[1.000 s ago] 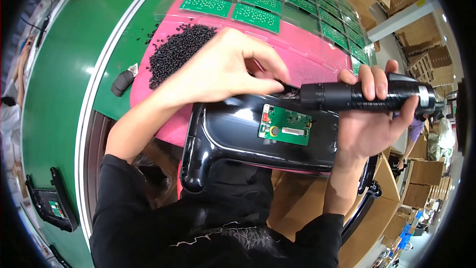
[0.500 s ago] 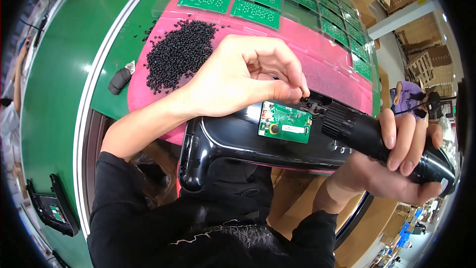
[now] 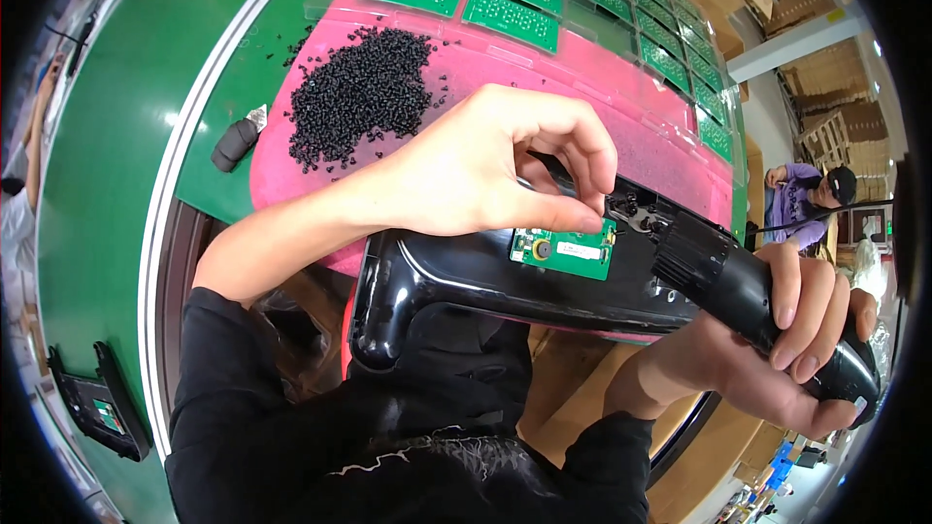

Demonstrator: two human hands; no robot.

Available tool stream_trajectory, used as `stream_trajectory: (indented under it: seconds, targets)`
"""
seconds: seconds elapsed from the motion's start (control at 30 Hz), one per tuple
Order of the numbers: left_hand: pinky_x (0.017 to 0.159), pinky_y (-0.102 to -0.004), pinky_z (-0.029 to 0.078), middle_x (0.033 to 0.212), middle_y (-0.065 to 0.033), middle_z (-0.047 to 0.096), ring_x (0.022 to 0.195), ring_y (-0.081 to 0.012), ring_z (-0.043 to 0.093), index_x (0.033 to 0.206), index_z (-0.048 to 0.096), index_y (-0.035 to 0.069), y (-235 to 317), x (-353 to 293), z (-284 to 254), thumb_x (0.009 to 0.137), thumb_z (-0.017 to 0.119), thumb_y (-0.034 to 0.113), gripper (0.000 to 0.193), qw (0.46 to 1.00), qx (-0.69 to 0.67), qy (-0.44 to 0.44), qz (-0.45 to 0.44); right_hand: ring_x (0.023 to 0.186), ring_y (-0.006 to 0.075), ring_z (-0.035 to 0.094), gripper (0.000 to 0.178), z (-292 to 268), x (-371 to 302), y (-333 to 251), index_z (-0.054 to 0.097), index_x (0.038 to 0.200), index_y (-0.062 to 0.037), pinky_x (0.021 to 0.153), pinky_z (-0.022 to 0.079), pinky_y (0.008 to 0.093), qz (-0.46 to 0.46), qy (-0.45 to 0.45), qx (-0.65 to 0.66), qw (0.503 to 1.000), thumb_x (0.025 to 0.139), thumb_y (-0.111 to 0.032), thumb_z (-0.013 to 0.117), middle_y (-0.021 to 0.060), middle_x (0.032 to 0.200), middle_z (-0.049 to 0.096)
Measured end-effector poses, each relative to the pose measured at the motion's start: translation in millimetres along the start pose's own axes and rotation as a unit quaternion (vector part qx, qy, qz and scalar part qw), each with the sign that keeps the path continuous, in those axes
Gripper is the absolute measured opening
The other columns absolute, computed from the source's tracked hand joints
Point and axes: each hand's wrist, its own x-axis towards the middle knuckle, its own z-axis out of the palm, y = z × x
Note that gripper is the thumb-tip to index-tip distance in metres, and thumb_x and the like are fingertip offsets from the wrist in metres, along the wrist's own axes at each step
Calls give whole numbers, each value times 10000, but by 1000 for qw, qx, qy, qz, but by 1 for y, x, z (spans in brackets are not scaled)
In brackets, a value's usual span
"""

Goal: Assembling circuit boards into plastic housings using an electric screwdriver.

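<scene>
My right hand (image 3: 801,330) grips a black electric screwdriver (image 3: 723,281), its ribbed collar and metal tip pointing left over the work. Close by the tip, my left hand (image 3: 515,165) has thumb and index finger pinched together; anything between them is too small to make out. Beneath both hands lies a glossy black plastic housing (image 3: 456,277), its rounded end toward my lap. A green circuit board (image 3: 573,260) with a white label and a round brass-coloured part sits on the housing, partly covered by my left thumb.
A pile of small black screws (image 3: 359,97) lies on the pink mat (image 3: 582,73), left of the housing. Behind stands a clear tray with rows of green circuit boards (image 3: 510,19). A black-wrapped blade (image 3: 236,144) and another black housing (image 3: 102,408) rest on the green table (image 3: 107,204).
The screwdriver and my right hand have shifted slightly right and down. My left fingertips have moved down over the board's upper edge, away from the tip where they were pinching.
</scene>
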Motion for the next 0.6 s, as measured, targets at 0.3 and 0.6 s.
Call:
stream_trajectory:
  seconds: [0.3, 0.6]
  targets:
    - [701, -265, 569, 909, -89, 677, 819, -159, 681, 978, 630, -9, -7, -2, -2, 773, 737, -86, 243, 983, 116, 24, 140, 495, 22, 446, 439, 3, -3, 3, 520, 970, -89, 588, 381, 197, 19, -3, -13, 1000, 726, -363, 760, -102, 550, 470]
    - [650, -266, 540, 884, -93, 698, 740, -177, 678, 973, 664, -9, -8, 2, -2, 768, 767, 14, 230, 951, 234, 41, 198, 551, 64, 466, 490, -3, -2, 6, 516, 1021, -73, 656, 374, 246, 75, -55, -12, 996, 741, -401, 749, -51, 633, 492]
